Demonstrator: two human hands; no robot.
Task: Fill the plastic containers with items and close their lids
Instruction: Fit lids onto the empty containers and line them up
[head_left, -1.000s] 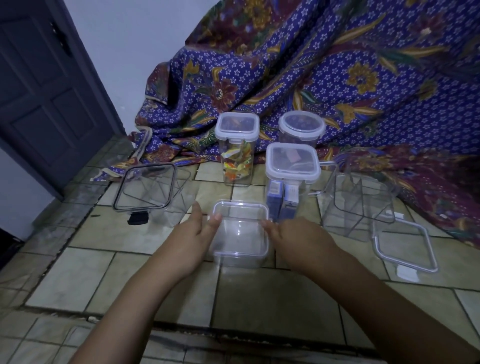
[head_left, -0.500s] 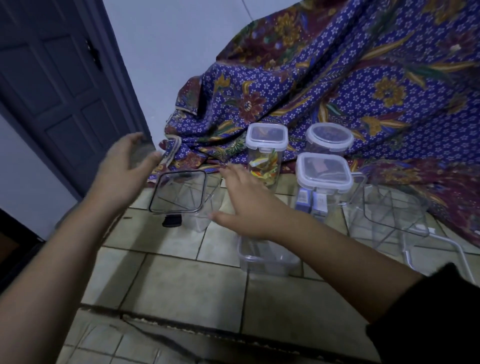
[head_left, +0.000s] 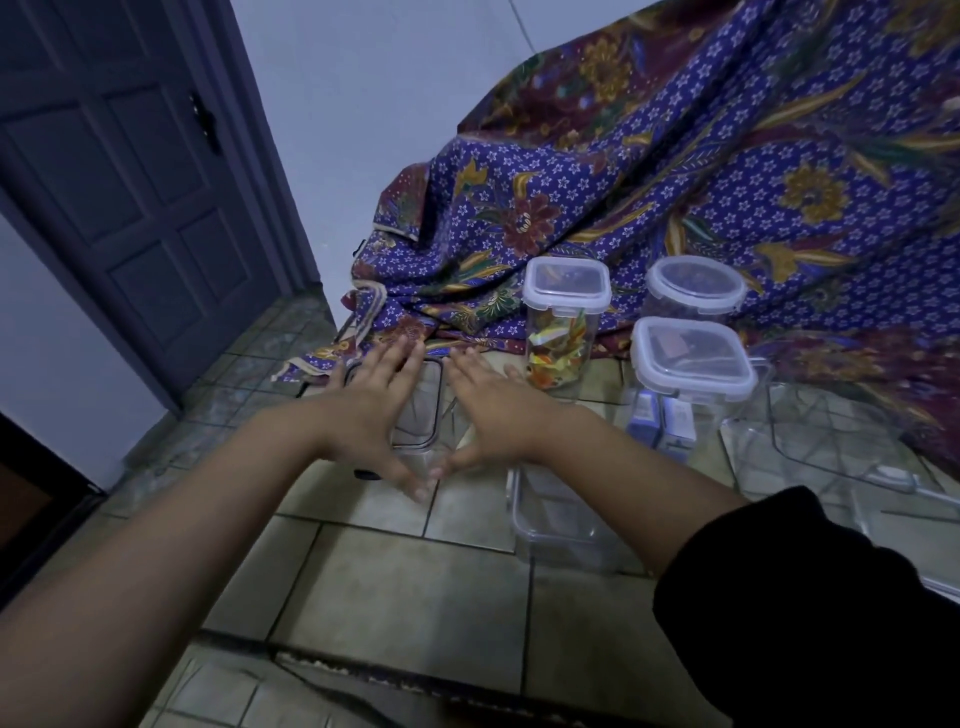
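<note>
Both hands are now reaching over to the clear square dark-rimmed plastic container (head_left: 415, 410) on the tiled floor: left hand (head_left: 371, 402) and right hand (head_left: 491, 408), fingers spread flat, cupping its sides. The shallow clear tub (head_left: 558, 525) is getting left behind, so this one's probably next for filling.

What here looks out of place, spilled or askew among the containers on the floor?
Nothing is spilled or visibly broken. The large clear container at far right lies tipped rather than upright, with a loose lid beside it. Both hands, left and right, are spread over another open container.
</note>
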